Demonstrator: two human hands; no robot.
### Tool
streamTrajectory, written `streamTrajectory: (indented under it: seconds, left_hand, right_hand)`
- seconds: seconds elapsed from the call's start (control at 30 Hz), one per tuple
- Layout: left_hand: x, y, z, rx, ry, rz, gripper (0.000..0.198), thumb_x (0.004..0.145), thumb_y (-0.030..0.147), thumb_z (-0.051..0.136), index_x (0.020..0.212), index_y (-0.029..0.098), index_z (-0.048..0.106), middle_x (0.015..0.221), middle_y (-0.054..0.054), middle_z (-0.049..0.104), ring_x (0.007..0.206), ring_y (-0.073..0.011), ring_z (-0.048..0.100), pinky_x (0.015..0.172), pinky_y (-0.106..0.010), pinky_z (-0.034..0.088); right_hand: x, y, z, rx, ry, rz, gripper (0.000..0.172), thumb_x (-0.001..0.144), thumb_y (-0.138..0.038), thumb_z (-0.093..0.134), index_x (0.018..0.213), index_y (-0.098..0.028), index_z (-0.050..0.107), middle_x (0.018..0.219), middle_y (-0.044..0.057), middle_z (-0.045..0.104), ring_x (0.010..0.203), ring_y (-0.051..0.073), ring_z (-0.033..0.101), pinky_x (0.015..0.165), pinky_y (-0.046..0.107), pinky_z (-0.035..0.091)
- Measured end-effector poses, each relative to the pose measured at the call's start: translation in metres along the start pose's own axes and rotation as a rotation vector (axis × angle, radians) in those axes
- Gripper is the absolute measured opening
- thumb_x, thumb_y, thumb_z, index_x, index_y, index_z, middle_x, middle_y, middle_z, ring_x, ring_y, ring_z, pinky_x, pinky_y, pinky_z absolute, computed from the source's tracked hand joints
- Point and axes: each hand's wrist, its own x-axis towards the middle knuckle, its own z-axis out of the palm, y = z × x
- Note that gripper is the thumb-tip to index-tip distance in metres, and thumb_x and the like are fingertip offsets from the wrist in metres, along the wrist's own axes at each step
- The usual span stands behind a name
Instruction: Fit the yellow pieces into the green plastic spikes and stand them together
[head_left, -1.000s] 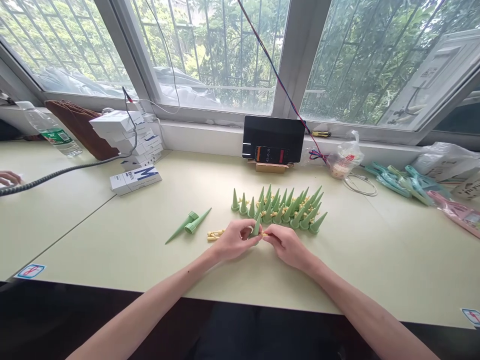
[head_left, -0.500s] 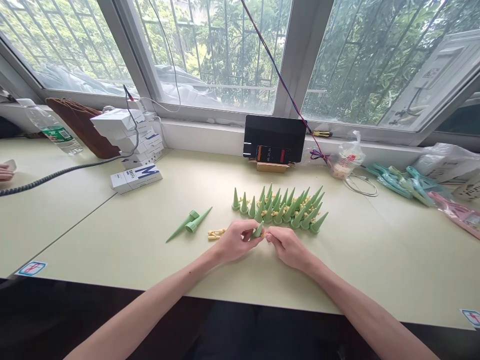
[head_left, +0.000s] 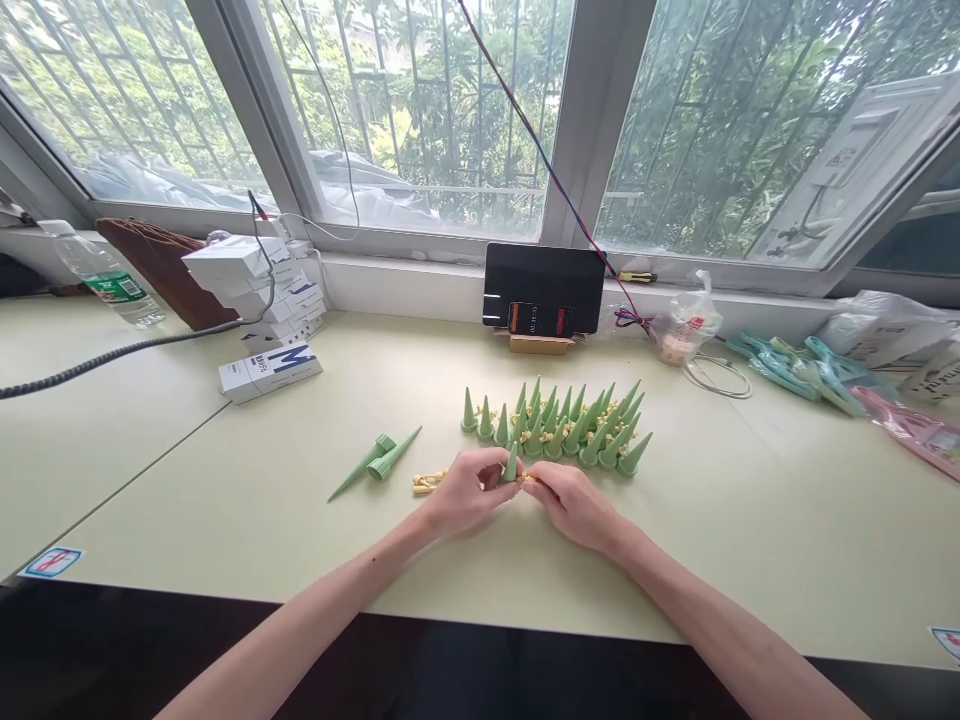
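My left hand (head_left: 469, 492) is closed around a green cone (head_left: 511, 464), whose tip points up. Against it, my right hand (head_left: 571, 500) pinches a small yellow piece (head_left: 525, 478) at the cone's side. Just behind my hands, several green cones (head_left: 574, 436) stand in rows with small yellow pieces among them. More yellow pieces (head_left: 426, 484) lie on the table left of my left hand, partly covered by it. Two loose green cones (head_left: 394, 453) lie on their sides farther left.
On the pale table (head_left: 225, 520), white boxes (head_left: 270, 372) and a plastic bottle (head_left: 112, 280) are at the left. A phone (head_left: 541, 319) leans on a black panel at the back. Bagged items (head_left: 795, 370) lie at the right.
The view has tilted slightly, so the scene sits lower. My hands stay together at the cone, and more of the yellow piece shows between them. The other person's hand at the far left is out of view.
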Motion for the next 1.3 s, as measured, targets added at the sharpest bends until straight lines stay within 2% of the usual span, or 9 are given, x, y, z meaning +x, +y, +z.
streamTrajectory:
  seconds: [0.23, 0.57, 0.73, 0.87, 0.93, 1.03, 1.1, 1.2, 1.3]
  left_hand:
    - [-0.001, -0.007, 0.001, 0.019, -0.014, 0.061, 0.007, 0.087, 0.020, 0.063, 0.083, 0.015, 0.067, 0.060, 0.006, 0.038, 0.057, -0.0088, 0.033, 0.054, -0.022, 0.029]
    - [-0.003, -0.011, 0.003, 0.086, 0.003, 0.212, 0.010, 0.089, 0.012, 0.061, 0.086, 0.016, 0.069, 0.078, 0.000, 0.065, 0.057, -0.0071, 0.041, 0.055, -0.020, 0.037]
    - [-0.002, -0.012, 0.003, 0.108, 0.016, 0.212, 0.011, 0.092, 0.017, 0.060, 0.089, 0.017, 0.070, 0.082, -0.002, 0.068, 0.059, -0.0083, 0.047, 0.055, -0.020, 0.041]
    - [0.001, -0.010, -0.008, 0.155, 0.073, 0.185, 0.011, 0.091, 0.024, 0.063, 0.088, 0.017, 0.071, 0.084, -0.003, 0.069, 0.054, -0.0072, 0.046, 0.054, -0.021, 0.044]
    - [0.002, -0.009, -0.019, 0.173, 0.160, 0.145, 0.013, 0.090, 0.027, 0.063, 0.088, 0.017, 0.070, 0.082, -0.003, 0.068, 0.054, -0.0082, 0.049, 0.054, -0.022, 0.046]
    - [0.002, -0.009, -0.040, 0.149, 0.315, -0.021, 0.020, 0.087, 0.037, 0.066, 0.088, 0.017, 0.069, 0.073, -0.001, 0.064, 0.054, -0.0105, 0.052, 0.049, -0.021, 0.047]
    - [0.002, -0.009, -0.051, 0.145, 0.376, -0.113, 0.025, 0.086, 0.041, 0.066, 0.083, 0.017, 0.068, 0.066, 0.000, 0.059, 0.051, -0.0100, 0.050, 0.047, -0.021, 0.045]
    - [0.001, -0.011, -0.061, 0.186, 0.370, -0.263, 0.027, 0.084, 0.045, 0.066, 0.083, 0.018, 0.067, 0.055, 0.004, 0.053, 0.044, -0.0098, 0.048, 0.045, -0.021, 0.043]
    - [0.002, -0.016, -0.061, 0.205, 0.336, -0.337, 0.030, 0.082, 0.049, 0.067, 0.082, 0.019, 0.066, 0.054, 0.004, 0.055, 0.046, -0.0124, 0.055, 0.048, -0.022, 0.046]
  right_hand:
    - [0.000, 0.004, 0.003, -0.004, -0.006, -0.022, 0.038, 0.105, -0.034, 0.034, 0.070, -0.022, 0.025, 0.061, -0.004, 0.031, 0.055, 0.012, 0.026, 0.054, 0.027, 0.024]
    - [-0.001, 0.006, 0.003, -0.017, -0.022, -0.005, 0.036, 0.104, -0.032, 0.034, 0.070, -0.022, 0.025, 0.059, -0.005, 0.029, 0.053, 0.011, 0.023, 0.054, 0.027, 0.021]
    - [0.002, 0.006, 0.002, 0.035, -0.032, 0.056, 0.040, 0.104, -0.037, 0.035, 0.068, -0.021, 0.034, 0.060, -0.004, 0.036, 0.054, 0.011, 0.031, 0.056, 0.026, 0.025]
    - [0.004, 0.004, 0.001, 0.052, -0.015, 0.110, 0.044, 0.104, -0.039, 0.036, 0.065, -0.019, 0.040, 0.060, -0.002, 0.045, 0.056, 0.012, 0.041, 0.058, 0.026, 0.029]
    - [0.005, 0.003, 0.001, 0.046, -0.003, 0.117, 0.044, 0.104, -0.037, 0.036, 0.063, -0.019, 0.039, 0.059, -0.002, 0.047, 0.056, 0.012, 0.043, 0.059, 0.026, 0.030]
    - [0.007, 0.001, 0.002, 0.042, 0.003, 0.120, 0.045, 0.103, -0.036, 0.036, 0.062, -0.020, 0.036, 0.057, -0.002, 0.045, 0.054, 0.011, 0.041, 0.058, 0.026, 0.028]
    - [0.008, 0.000, 0.002, 0.043, 0.006, 0.116, 0.045, 0.103, -0.037, 0.036, 0.061, -0.020, 0.032, 0.056, -0.003, 0.040, 0.052, 0.011, 0.037, 0.056, 0.026, 0.026]
    - [0.008, 0.000, 0.002, 0.033, 0.011, 0.114, 0.045, 0.103, -0.036, 0.038, 0.061, -0.020, 0.027, 0.055, -0.004, 0.035, 0.052, 0.010, 0.032, 0.055, 0.026, 0.024]
    - [0.007, 0.000, 0.002, 0.021, 0.006, 0.115, 0.046, 0.102, -0.035, 0.038, 0.061, -0.020, 0.025, 0.055, -0.005, 0.032, 0.052, 0.010, 0.029, 0.055, 0.026, 0.022]
